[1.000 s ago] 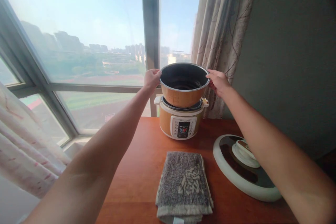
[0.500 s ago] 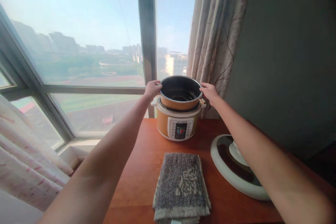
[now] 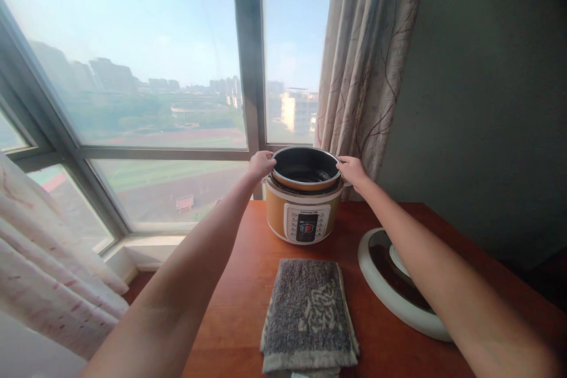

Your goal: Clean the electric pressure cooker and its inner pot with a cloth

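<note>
Pot (image 3: pixel 305 166) gripped, left hand (image 3: pixel 261 163), right hand (image 3: pixel 352 170)

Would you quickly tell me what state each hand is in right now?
Left hand: closed on the left rim of the round orange metal inner pot.
Right hand: closed on the right rim of the same pot.

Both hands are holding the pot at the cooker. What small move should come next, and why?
Probably lower the inner pot straight down the last bit. The left hand and right hand grip its rim on opposite sides, and a band of its orange wall shows above the cooker, so it seems not fully seated. It looks centred, so no sideways shift seems needed.
</note>
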Motion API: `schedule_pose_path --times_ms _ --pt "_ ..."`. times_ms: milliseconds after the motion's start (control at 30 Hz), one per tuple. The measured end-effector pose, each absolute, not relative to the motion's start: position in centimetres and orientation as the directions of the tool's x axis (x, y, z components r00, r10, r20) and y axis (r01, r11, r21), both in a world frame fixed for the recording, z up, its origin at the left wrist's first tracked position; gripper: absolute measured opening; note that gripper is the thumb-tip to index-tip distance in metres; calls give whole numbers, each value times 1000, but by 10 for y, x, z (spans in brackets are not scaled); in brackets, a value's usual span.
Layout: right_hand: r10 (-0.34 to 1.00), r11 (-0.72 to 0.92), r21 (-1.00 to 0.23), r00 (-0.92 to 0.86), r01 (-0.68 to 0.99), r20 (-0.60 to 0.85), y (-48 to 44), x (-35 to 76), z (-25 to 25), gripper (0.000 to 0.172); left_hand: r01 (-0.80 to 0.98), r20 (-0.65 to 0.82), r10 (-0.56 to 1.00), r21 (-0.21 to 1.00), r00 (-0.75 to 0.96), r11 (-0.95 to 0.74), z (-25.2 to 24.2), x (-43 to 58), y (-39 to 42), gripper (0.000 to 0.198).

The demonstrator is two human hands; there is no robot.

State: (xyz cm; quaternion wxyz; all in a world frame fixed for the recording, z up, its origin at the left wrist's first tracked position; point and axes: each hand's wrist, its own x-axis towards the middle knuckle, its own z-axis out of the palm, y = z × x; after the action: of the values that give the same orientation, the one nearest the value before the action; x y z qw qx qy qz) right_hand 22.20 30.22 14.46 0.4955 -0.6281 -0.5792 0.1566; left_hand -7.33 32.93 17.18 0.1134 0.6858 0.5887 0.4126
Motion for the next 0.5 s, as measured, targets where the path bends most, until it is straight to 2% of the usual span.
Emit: schedule_pose_path --times_ms 233,500 --pt "913 87 -741 245 665 327 297 223 124 37 782 377 926 571 19 -249 161 -77 319 35" --pt "915 63 -634 209 771 345 283 225 129 32 844 346 933 466 102 -265 166 -78 309 37"
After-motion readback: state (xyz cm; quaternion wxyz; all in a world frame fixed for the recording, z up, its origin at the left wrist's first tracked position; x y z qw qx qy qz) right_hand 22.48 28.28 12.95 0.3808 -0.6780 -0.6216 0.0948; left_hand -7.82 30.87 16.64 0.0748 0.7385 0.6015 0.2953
